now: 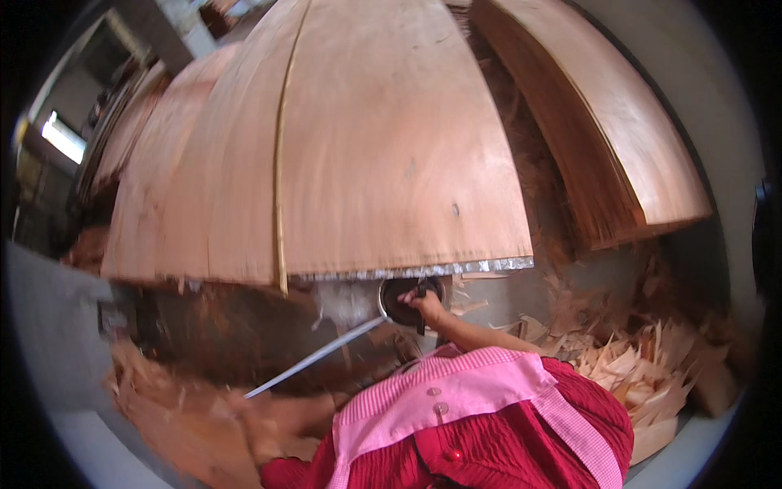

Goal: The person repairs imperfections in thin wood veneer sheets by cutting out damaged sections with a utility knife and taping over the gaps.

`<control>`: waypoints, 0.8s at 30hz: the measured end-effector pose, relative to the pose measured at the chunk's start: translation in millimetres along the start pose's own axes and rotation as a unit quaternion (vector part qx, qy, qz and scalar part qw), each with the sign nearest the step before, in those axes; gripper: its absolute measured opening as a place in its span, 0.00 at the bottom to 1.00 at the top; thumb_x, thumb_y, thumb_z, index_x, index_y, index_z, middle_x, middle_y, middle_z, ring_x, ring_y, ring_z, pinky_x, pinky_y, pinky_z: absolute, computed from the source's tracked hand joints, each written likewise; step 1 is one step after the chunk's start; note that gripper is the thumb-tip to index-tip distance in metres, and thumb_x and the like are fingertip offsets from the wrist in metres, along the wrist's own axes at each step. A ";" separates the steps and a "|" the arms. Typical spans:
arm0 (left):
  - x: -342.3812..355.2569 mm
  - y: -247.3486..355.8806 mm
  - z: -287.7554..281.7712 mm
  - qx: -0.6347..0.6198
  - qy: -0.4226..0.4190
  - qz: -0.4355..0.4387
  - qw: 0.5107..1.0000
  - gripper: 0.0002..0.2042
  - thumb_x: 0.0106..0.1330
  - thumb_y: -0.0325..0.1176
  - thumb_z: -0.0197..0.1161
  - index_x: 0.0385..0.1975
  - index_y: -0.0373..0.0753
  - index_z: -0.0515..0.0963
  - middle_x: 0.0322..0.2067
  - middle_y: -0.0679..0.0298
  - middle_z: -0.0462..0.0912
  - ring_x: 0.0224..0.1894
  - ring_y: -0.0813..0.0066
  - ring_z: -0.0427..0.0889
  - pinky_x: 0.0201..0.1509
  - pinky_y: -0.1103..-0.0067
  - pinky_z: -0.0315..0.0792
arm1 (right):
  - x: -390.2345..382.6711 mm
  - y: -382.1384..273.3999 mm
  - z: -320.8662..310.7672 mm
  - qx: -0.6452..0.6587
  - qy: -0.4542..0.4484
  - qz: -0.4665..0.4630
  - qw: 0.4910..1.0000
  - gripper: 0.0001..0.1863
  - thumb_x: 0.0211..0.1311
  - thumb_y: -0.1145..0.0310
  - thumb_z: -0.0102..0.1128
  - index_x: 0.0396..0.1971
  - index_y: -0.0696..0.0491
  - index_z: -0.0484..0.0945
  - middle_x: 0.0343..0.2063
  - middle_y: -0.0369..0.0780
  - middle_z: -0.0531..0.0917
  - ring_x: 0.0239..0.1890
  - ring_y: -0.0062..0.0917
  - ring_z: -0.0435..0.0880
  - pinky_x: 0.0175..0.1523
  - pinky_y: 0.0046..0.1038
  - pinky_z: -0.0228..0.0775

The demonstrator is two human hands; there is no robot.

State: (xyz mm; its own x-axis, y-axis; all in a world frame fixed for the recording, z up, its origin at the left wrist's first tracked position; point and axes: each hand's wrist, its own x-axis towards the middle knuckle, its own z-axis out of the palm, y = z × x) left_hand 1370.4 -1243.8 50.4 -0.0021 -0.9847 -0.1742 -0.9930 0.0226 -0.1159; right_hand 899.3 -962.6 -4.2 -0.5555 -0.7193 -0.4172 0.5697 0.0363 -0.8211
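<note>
In front of my body my right hand [425, 302] is closed around the dark handle of a round reel [393, 308] with a pale rim. A white strip of tape [316, 356] runs taut from this reel down to the lower left. Its far end meets my left hand [241, 403], which is blurred by motion but appears closed on the strip. Just beyond the reel lies the near edge of a large stack of thin wood veneer sheets [391, 163]. A narrow wooden stick [281, 155] lies lengthwise across the top sheet.
Another veneer stack [599, 114] stands at the right, with a gap between the two. Torn veneer scraps [643, 367] pile up at the lower right, and more scraps [163, 407] lie at the lower left. Crumpled clear plastic [346, 301] hangs beneath the near edge. Further sheets [130, 134] stand at the far left.
</note>
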 end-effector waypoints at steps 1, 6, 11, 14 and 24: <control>-2.4 -53.6 -11.9 0.006 0.014 -0.072 0.997 0.07 0.51 0.30 0.54 0.23 0.34 0.77 0.23 0.53 0.78 0.27 0.61 0.79 0.30 0.70 0.72 | 1.5 0.7 5.2 0.005 -0.018 0.001 1.000 0.05 0.42 0.83 0.49 0.21 0.58 0.73 0.30 0.45 0.79 0.40 0.32 0.76 0.52 0.29 0.62; -93.4 -23.7 7.9 -0.162 0.066 -0.008 0.985 0.06 0.51 0.29 0.56 0.26 0.35 0.74 0.23 0.56 0.76 0.26 0.65 0.77 0.28 0.73 0.71 | -13.5 -24.1 13.4 -0.168 -0.190 0.031 0.967 0.09 0.48 0.81 0.49 0.30 0.58 0.76 0.37 0.44 0.79 0.40 0.26 0.75 0.48 0.25 0.66; -289.7 225.6 47.9 -0.595 0.066 0.211 0.773 0.07 0.50 0.28 0.58 0.29 0.36 0.71 0.24 0.58 0.74 0.25 0.70 0.76 0.26 0.76 0.69 | -51.9 -58.4 42.8 -0.368 -0.477 0.027 0.798 0.20 0.58 0.71 0.49 0.51 0.59 0.67 0.46 0.42 0.74 0.44 0.21 0.73 0.50 0.22 0.62; -366.6 283.6 -1.4 -0.725 -0.003 0.004 0.689 0.06 0.50 0.26 0.60 0.26 0.36 0.71 0.22 0.58 0.79 0.25 0.72 0.79 0.28 0.78 0.70 | -62.5 -74.4 23.0 -0.420 -0.612 0.087 0.664 0.24 0.60 0.68 0.48 0.55 0.62 0.60 0.50 0.42 0.71 0.54 0.25 0.65 0.59 0.27 0.52; -553.3 277.6 75.1 -0.722 0.064 -0.292 0.624 0.12 0.55 0.29 0.58 0.39 0.35 0.72 0.31 0.56 0.79 0.29 0.69 0.79 0.33 0.76 0.72 | -143.2 -34.4 -56.4 -0.530 -0.646 0.233 0.497 0.07 0.56 0.71 0.53 0.29 0.61 0.75 0.17 0.38 0.77 0.17 0.19 0.72 0.24 0.21 0.64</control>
State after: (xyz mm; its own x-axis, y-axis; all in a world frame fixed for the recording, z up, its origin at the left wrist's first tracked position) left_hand 1104.8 -679.7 41.2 0.4922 -0.7598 -0.4248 0.1004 -0.4352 0.8947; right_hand 925.0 -821.7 61.9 0.7306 -0.2812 -0.6222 -0.5656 0.2614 -0.7822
